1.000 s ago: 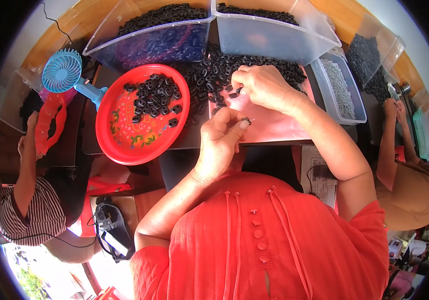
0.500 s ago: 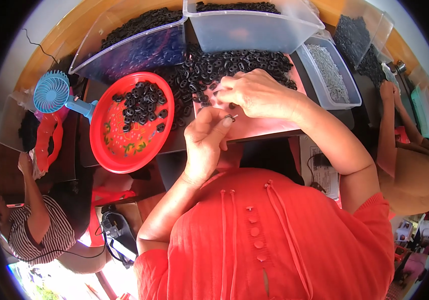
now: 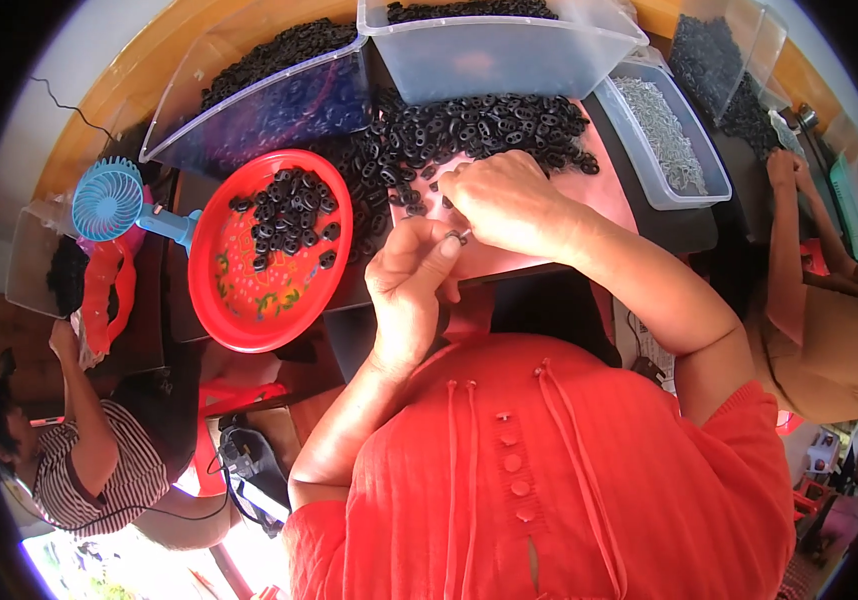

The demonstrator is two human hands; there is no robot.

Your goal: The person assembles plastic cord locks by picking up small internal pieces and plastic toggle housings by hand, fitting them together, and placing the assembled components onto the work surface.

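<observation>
My left hand (image 3: 409, 285) is closed in a pinch, thumb against forefinger, on a small dark piece with a bit of metal (image 3: 461, 238) at the fingertips. Right beside it, my right hand (image 3: 509, 205) is curled with its fingers bent down toward that piece. What its fingertips hold, if anything, is hidden. Both hands are over a pink sheet (image 3: 594, 195) on the dark table. Beyond them lies a heap of small black oval parts with two holes (image 3: 489, 125), a few of them loose near my right fingers.
A red tray (image 3: 211, 325) with black parts stands at the left, beside a blue fan (image 3: 109, 198). Clear bins (image 3: 489, 65) line the back. A clear box (image 3: 689, 200) of small silvery pieces stands right. People work on both sides (image 3: 114, 450), (image 3: 819, 345).
My right hand has come down and left, closer to my left fingertips. The metal bit that stuck out from the left pinch is now less visible. The view has shifted slightly.
</observation>
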